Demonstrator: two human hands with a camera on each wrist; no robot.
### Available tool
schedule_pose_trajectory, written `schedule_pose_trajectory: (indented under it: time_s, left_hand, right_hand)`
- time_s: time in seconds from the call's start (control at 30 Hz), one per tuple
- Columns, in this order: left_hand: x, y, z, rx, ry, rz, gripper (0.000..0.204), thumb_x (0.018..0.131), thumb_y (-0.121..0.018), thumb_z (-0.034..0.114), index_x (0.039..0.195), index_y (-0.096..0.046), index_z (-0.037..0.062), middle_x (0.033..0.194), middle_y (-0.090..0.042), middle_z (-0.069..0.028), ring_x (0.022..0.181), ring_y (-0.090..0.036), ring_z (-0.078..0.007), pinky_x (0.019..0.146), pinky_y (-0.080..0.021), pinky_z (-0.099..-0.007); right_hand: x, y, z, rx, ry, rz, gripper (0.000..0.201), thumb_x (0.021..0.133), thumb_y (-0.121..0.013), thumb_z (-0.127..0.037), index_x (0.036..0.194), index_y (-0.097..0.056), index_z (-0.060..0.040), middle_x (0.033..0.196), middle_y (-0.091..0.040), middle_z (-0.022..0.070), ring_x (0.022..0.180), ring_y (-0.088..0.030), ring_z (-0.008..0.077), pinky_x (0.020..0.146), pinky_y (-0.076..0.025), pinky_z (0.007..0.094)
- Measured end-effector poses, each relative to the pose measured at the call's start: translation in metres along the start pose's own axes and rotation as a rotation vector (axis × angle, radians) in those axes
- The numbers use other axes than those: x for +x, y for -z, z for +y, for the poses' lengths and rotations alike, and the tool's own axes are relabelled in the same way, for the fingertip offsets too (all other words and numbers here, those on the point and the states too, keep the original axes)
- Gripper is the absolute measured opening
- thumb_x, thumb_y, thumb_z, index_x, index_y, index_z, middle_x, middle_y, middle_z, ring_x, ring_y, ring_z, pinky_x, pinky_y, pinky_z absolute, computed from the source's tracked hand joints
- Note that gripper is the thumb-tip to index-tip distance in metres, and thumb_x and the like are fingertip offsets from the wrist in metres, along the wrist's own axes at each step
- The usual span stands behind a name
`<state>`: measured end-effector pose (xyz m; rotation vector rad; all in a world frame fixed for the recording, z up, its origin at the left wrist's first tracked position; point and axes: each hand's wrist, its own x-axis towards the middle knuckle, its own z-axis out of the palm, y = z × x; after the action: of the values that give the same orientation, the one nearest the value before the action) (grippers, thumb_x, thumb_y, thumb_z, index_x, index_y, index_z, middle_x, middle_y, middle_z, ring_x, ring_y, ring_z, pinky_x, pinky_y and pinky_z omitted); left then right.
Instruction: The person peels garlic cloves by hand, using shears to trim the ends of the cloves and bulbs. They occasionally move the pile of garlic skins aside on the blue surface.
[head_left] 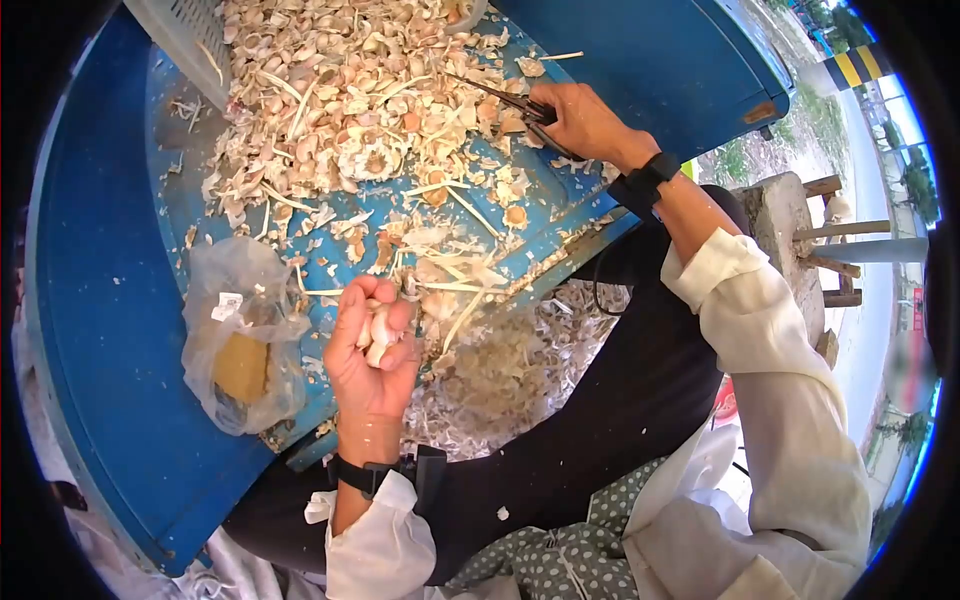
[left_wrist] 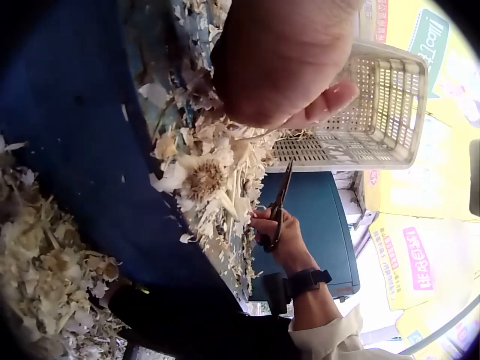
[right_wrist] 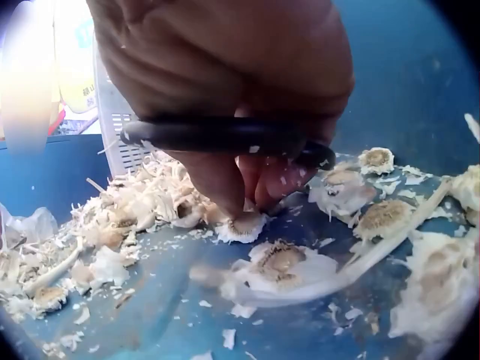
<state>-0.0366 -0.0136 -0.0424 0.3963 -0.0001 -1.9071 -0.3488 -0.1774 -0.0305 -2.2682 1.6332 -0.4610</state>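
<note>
Several garlic cloves (head_left: 376,345) lie in my left hand (head_left: 365,375), its fingers curled round them above the near edge of the blue table. My right hand (head_left: 590,125) holds dark scissors (head_left: 515,100) by the handles, the blades pointing left over the garlic pile (head_left: 350,100). In the right wrist view, a black scissor handle (right_wrist: 210,136) crosses the palm. Its fingertips (right_wrist: 262,199) reach down right at a garlic root end (right_wrist: 241,227). In the left wrist view the back of my left hand (left_wrist: 285,67) hides the cloves.
A clear plastic bag (head_left: 240,330) with a brown block inside lies left of my left hand. At the back left stands a white slotted basket (head_left: 185,40). Loose skins and stalks litter the blue table (head_left: 335,235). A heap of peelings (head_left: 510,370) sits below its near edge.
</note>
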Motion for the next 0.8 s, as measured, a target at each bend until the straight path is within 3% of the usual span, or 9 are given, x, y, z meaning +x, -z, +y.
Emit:
schedule_pose_trajectory:
  time_s: [0.1,0.27,0.33,0.4,0.47,0.53,0.6,0.7,0.8]
  left_hand:
    - [0.000,-0.008,-0.002,0.095,0.016,0.010,0.024,0.096,-0.049,0.020,0.112,-0.054,0.0026,0.096,-0.057,-0.0088,0.073,-0.055,-0.0152,0.043,-0.042,-0.0185]
    - [-0.004,-0.015,-0.008,0.140,0.036,-0.020,0.028,0.097,-0.047,0.022,0.116,-0.055,0.0026,0.096,-0.057,-0.0093,0.073,-0.055,-0.0146,0.044,-0.043,-0.0201]
    - [-0.006,-0.014,-0.005,0.046,0.088,-0.061,0.028,0.097,-0.047,0.023,0.115,-0.055,0.0024,0.095,-0.057,-0.0091,0.071,-0.054,-0.0142,0.044,-0.044,-0.0206]
    - [-0.006,-0.007,-0.004,-0.005,0.099,-0.112,0.029,0.097,-0.047,0.024,0.115,-0.056,0.0032,0.102,-0.059,-0.0107,0.075,-0.058,-0.0157,0.045,-0.046,-0.0216]
    - [-0.005,-0.010,-0.006,0.070,0.088,0.029,0.031,0.097,-0.047,0.026,0.117,-0.055,0.0044,0.113,-0.058,-0.0138,0.085,-0.062,-0.0190,0.048,-0.049,-0.0222]
    - [0.000,-0.016,-0.010,0.107,0.096,0.087,0.035,0.097,-0.046,0.029,0.121,-0.053,0.0056,0.119,-0.058,-0.0151,0.092,-0.064,-0.0219,0.053,-0.051,-0.0232]
    - [0.005,-0.034,-0.018,0.214,0.071,0.213,0.038,0.097,-0.045,0.031,0.125,-0.051,0.0060,0.115,-0.061,-0.0136,0.089,-0.065,-0.0224,0.056,-0.052,-0.0237]
    - [0.013,-0.023,-0.020,0.161,0.102,0.169,0.039,0.097,-0.045,0.033,0.126,-0.050,0.0072,0.113,-0.062,-0.0119,0.087,-0.065,-0.0216,0.055,-0.051,-0.0230]
    - [0.011,-0.012,-0.017,0.048,0.134,0.114,0.034,0.096,-0.047,0.032,0.120,-0.053,0.0080,0.105,-0.063,-0.0089,0.081,-0.063,-0.0173,0.048,-0.045,-0.0205]
  right_hand:
    - [-0.011,0.011,-0.014,0.242,-0.124,-0.020,0.018,0.077,-0.065,-0.016,0.079,-0.055,-0.0010,0.069,-0.057,0.0173,0.061,-0.047,0.0354,0.057,-0.040,0.0403]
    - [0.005,-0.004,-0.018,0.127,-0.048,0.083,0.026,0.077,-0.069,-0.021,0.077,-0.055,0.0007,0.067,-0.057,0.0190,0.058,-0.044,0.0347,0.056,-0.040,0.0394]
    - [0.011,-0.014,-0.026,-0.022,0.109,0.124,0.029,0.080,-0.070,-0.023,0.078,-0.053,0.0017,0.063,-0.051,0.0137,0.055,-0.042,0.0239,0.053,-0.037,0.0365]
    - [0.006,-0.010,-0.032,-0.047,0.015,0.070,0.032,0.081,-0.070,-0.025,0.080,-0.052,0.0017,0.063,-0.049,0.0166,0.056,-0.039,0.0299,0.053,-0.036,0.0386]
    - [-0.005,0.003,-0.046,-0.018,-0.029,0.101,0.036,0.082,-0.071,-0.031,0.079,-0.054,0.0001,0.062,-0.050,0.0143,0.056,-0.040,0.0227,0.053,-0.036,0.0361]
    - [-0.028,0.021,-0.087,0.125,-0.188,0.036,0.034,0.081,-0.073,-0.030,0.079,-0.056,-0.0010,0.064,-0.056,0.0075,0.058,-0.045,0.0129,0.053,-0.038,0.0306]
    - [-0.042,0.021,-0.112,0.576,-0.014,-0.086,0.029,0.079,-0.075,-0.026,0.079,-0.059,-0.0018,0.068,-0.059,0.0003,0.062,-0.049,0.0057,0.054,-0.040,0.0247]
    - [-0.036,0.017,-0.127,0.463,0.009,-0.154,0.024,0.078,-0.076,-0.018,0.079,-0.059,-0.0014,0.072,-0.060,-0.0024,0.065,-0.053,0.0058,0.057,-0.041,0.0225]
    - [0.012,0.002,-0.075,0.059,-0.079,0.175,0.029,0.075,-0.076,-0.021,0.075,-0.057,0.0009,0.063,-0.055,0.0058,0.058,-0.046,0.0106,0.053,-0.039,0.0293]
